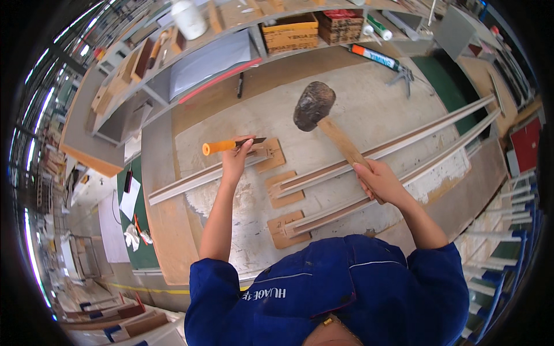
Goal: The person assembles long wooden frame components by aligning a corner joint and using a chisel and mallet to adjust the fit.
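My left hand (237, 156) grips a wood chisel (218, 147) by its yellow handle, the dark blade pointing right above a small wooden block (273, 155). Beneath that hand, a short grooved moulding strip (190, 185) rests with one end on the block. In my right hand (377, 181) is the wooden handle (346, 142) of a mallet, its dark, worn head (314, 106) raised over the bench. Two longer grooved strips, an upper one (389, 147) and a lower one (415, 177), have their left ends on a middle block (285, 190) and a lower block (281, 227).
The workbench (242, 216) has a worn pale top. A caulking gun (381, 60) lies at its back right, a black marker (240, 85) at the back. Behind stands a shelf with cardboard boxes (290, 36) and a white bottle (188, 19). White-armed racks (493, 251) stand at right.
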Motion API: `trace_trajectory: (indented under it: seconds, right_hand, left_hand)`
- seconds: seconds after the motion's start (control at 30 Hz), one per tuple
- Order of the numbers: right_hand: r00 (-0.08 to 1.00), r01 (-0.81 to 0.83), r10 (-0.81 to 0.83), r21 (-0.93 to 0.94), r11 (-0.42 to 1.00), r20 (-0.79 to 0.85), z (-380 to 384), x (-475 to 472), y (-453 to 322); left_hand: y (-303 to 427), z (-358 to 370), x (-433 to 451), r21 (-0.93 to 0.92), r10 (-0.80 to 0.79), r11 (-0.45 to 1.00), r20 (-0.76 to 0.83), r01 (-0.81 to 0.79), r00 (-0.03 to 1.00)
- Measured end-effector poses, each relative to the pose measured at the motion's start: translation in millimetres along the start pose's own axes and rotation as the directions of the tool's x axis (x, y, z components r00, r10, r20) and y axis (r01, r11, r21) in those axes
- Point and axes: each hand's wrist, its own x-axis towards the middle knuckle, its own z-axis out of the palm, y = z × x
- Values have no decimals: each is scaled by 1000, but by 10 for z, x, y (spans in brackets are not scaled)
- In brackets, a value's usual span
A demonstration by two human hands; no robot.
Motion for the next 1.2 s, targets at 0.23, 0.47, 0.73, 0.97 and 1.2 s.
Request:
trace_trajectory:
  seconds: [0.23,0.47,0.73,0.97,1.2]
  right_hand:
    - [998,-67,67,35,997,-20,-22,107,62]
    - [997,-73,72,13,997,9,-21,168,49]
    - [998,-38,39,-8,999,39,22,214,-66]
    - [995,61,-56,-49,997,88,48,203,-424]
    - [990,120,-111,-109,987,85,192,193,-745]
  left_hand:
    - [-30,2,177,444,85,886,120,-130,989]
    - [-124,93,215,507,21,855,175,-108,984]
    - [-208,110,310,558,168,769,293,-311,941]
    - [-269,112,348,541,189,751,375,-380,908]
    - [-545,150,345,331,227,891,265,-310,937]
